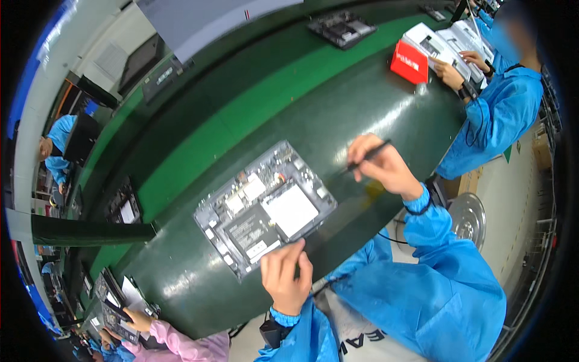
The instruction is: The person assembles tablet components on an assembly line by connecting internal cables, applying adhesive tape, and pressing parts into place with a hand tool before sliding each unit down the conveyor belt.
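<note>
An opened tablet-like device lies on the dark green bench in front of me, its inside facing up. Circuit boards run along its far side. A black battery and a white rectangular panel sit side by side in its near half. My left hand rests at the near edge of the device, fingers bent and thumb apart, gripping nothing that I can see. To the right of the device, my right hand is raised over the bench, closed on a slim black pointed tool, whose tip points left toward the device.
A green belt strip runs beyond the bench, with another opened device farther off. At far right a co-worker in blue handles white boxes beside a red box. A pink-sleeved person at lower left works on a device. A round stool stands right.
</note>
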{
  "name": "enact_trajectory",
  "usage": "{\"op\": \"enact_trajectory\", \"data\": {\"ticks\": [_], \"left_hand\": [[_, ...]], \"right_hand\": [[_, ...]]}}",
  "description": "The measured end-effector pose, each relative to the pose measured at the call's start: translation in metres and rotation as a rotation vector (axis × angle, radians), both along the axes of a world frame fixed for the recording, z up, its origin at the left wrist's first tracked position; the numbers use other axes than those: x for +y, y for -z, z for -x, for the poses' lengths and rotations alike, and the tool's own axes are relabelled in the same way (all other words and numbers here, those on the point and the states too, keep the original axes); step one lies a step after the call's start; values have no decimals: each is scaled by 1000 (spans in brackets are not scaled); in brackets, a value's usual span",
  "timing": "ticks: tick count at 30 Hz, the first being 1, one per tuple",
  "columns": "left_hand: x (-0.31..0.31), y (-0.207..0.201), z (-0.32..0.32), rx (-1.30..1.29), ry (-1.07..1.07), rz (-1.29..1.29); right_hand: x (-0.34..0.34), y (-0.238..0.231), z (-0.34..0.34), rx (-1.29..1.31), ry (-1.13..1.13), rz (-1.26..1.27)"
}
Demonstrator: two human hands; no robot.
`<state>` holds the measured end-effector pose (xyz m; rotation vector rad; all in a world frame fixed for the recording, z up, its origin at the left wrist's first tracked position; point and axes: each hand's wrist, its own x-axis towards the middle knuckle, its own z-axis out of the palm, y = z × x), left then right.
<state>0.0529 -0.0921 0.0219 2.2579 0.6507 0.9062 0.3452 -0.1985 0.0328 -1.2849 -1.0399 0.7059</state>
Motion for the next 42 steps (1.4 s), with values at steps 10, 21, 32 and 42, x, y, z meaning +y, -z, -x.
{"op": "enact_trajectory", "data": {"ticks": [10,21,32,42], "left_hand": [[59,16,-77,274,-36,-176],[59,19,-75,295,40,-318],[61,13,-76,351,74,-335],[94,1,-83,287,-100,-189]], "right_hand": [[137,26,-31,19,-196,127],[152,26,-11,-300,-240,184],[152,22,0,-389,-124,142],[106,5,8,-426,231,114]]}}
